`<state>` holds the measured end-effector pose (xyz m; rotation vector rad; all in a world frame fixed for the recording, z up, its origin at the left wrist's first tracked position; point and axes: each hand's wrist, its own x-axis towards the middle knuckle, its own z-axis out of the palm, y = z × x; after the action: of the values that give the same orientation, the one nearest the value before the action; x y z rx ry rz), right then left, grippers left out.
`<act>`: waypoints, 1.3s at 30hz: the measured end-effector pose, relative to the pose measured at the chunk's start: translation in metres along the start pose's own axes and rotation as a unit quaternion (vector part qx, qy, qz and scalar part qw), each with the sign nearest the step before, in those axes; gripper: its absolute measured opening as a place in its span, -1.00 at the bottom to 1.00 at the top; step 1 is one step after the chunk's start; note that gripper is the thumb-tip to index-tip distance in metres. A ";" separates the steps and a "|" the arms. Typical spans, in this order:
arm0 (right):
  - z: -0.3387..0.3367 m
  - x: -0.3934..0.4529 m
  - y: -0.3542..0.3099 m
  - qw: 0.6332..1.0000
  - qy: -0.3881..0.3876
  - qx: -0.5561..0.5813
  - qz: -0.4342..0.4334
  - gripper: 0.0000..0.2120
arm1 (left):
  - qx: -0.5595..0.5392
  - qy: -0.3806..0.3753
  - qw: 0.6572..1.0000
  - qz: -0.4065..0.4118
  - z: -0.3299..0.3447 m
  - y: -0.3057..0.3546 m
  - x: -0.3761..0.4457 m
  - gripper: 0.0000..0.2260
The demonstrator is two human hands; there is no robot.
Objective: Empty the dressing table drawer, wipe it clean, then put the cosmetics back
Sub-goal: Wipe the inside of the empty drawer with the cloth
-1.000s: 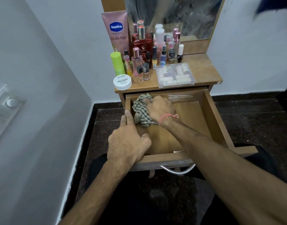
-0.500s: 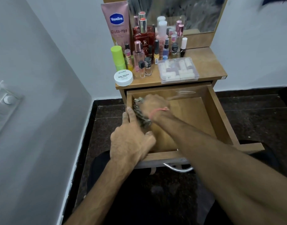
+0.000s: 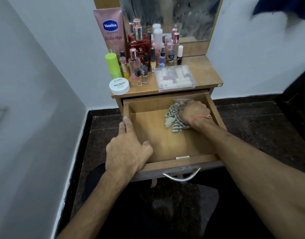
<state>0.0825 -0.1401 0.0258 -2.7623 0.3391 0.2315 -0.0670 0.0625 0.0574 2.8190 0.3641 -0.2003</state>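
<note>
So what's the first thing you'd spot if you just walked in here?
Probably the right hand pressing a striped cloth into the far right corner of the open drawer. Next, the crowd of cosmetics on the tabletop above, with the tall pink Vaseline tube at the back left.

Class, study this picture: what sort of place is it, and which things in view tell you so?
Probably a bedroom corner at home: a small wooden dressing table with a mirror, crowded with cosmetics like a Vaseline tube, its drawer pulled open.
</note>
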 end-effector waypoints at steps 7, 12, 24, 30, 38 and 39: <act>0.002 -0.011 -0.005 0.669 -0.044 0.696 0.255 -0.71 | -0.002 0.004 1.000 -0.006 -0.002 0.001 0.000 -0.09; 0.018 -0.024 -0.027 0.698 0.085 0.667 0.248 -0.65 | 0.000 -0.001 1.000 -0.007 -0.002 0.002 0.000 -0.09; 0.010 -0.018 -0.028 0.753 0.166 0.583 0.254 -0.61 | 0.004 -0.003 1.000 0.001 -0.006 0.004 -0.001 -0.09; 0.038 -0.002 -0.048 0.814 0.013 0.534 0.226 -0.47 | 0.011 -0.006 1.000 0.002 -0.005 0.004 -0.001 -0.09; 0.039 -0.003 -0.042 0.886 0.051 0.452 0.090 -0.35 | 0.006 -0.008 1.000 0.001 -0.006 0.003 0.001 -0.08; 0.042 0.006 -0.043 0.878 0.031 0.466 0.105 -0.31 | 0.007 -0.008 1.000 0.003 -0.006 0.003 0.001 -0.08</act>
<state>0.0944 -0.0874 -0.0005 -1.7763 0.5823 0.0097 -0.0649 0.0616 0.0638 2.8292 0.3505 -0.2256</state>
